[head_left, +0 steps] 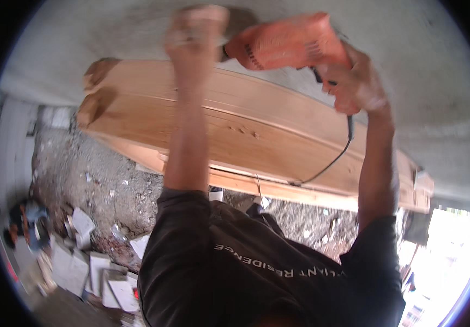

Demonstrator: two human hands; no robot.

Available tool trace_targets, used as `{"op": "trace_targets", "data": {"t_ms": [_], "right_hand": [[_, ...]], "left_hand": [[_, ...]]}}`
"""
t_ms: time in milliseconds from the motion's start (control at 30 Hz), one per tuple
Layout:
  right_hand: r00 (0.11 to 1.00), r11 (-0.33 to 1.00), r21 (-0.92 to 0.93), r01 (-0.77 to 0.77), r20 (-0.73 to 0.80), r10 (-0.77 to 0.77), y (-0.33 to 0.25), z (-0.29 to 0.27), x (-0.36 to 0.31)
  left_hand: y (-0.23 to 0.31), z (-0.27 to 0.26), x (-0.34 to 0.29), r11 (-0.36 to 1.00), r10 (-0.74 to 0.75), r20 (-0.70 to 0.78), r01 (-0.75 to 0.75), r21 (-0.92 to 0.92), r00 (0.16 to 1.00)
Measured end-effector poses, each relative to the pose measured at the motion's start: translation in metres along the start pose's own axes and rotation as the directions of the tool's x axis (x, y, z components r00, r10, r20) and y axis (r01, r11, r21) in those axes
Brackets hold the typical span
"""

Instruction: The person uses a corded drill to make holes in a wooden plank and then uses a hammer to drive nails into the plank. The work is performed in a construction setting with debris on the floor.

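Drill (281,43): orange, plastic-looking casing with slotted vents, body tapering leftward to a dark nose; seen just beyond the far edge of the wooden boards (235,122). Right hand (357,82): fingers wrapped round the drill's grip. Left hand (195,34): beyond the same edge, near the nose, blurred; cannot tell how far its fingers are open or whether they hold anything. Boards long, tan, grained, a few dark marks. Thin black cord (335,161) curves over boards.
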State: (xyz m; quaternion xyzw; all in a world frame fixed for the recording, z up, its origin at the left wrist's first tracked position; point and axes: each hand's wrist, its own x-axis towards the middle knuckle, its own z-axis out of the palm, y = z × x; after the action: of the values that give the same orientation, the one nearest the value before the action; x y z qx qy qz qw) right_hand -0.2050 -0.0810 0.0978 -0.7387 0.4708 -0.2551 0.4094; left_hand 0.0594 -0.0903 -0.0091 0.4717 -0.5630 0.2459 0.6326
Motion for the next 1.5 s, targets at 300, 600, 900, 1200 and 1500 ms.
{"op": "trace_targets", "data": {"t_ms": [300,600,900,1200,1500], "right_hand": [[0.898,0.988,-0.067,-0.142,-0.429,0.100,0.002,-0.126,-0.192],[0.823,0.521,-0.724,-0.451,-0.563,-0.070,0.043,-0.213,-0.338],[0.787,0.957,-0.065,-0.281,-0.586,0.191,0.166,-0.328,-0.420],[0.880,0.995,-0.065,-0.073,-0.475,0.034,0.186,-0.321,-0.408],[0.858,0.988,0.010,-0.155,-0.495,0.140,0.174,-0.318,-0.427]], "left_hand": [[0.097,-0.028,-0.061,0.639,-0.571,0.530,0.745,-0.193,0.627],[0.205,0.002,-0.123,0.892,-0.149,0.816,0.432,-0.132,0.559],[0.325,0.029,-0.195,0.997,-0.062,0.779,0.069,0.024,0.623],[0.334,0.032,-0.211,0.986,-0.166,0.839,0.085,0.143,0.518],[0.328,0.034,-0.212,0.984,-0.156,0.841,0.006,0.179,0.518]]}}
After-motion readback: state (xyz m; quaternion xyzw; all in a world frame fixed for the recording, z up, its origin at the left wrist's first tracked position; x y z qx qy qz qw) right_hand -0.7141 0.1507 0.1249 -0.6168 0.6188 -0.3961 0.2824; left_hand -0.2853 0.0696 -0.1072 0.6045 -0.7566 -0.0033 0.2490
